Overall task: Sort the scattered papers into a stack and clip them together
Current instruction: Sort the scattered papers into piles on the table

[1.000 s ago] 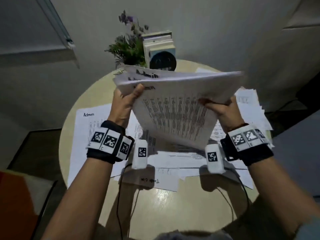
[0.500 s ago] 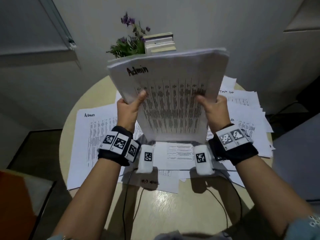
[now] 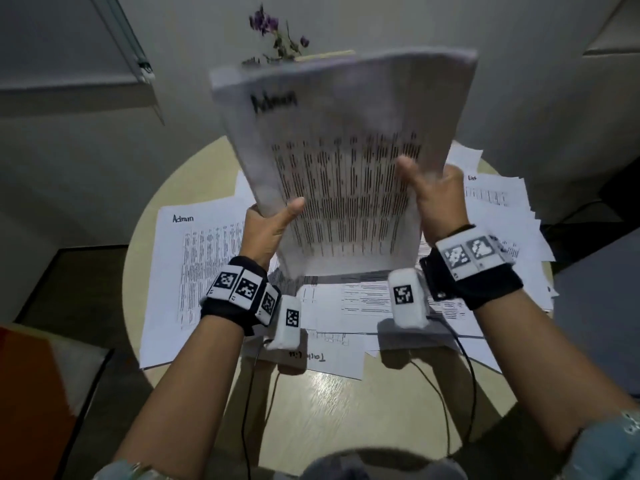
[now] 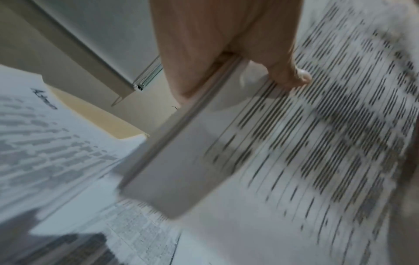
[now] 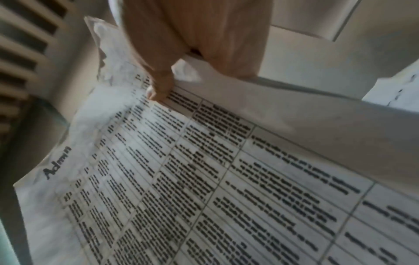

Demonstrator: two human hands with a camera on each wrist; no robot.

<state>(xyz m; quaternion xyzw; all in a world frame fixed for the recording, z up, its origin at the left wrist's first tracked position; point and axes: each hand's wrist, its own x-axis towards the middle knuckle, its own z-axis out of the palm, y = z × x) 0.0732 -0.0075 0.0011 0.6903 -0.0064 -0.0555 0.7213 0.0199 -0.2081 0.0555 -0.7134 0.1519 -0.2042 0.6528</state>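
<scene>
While both hands hold it upright above the round table [image 3: 194, 341], a paper stack [image 3: 346, 140] shows handwritten "Admin" on top. The left hand [image 3: 266, 230] and right hand [image 3: 436, 199] clamp its side edges, thumbs in front. Loose sheets [image 3: 187, 265] below read "Admin" and "List".

Two hands [image 3: 266, 230] – one held paper stack [image 3: 346, 161], one round table [image 3: 346, 393], one flowering plant [image 3: 273, 32] – loose sheets [image 3: 194, 271] uncountable.
</scene>
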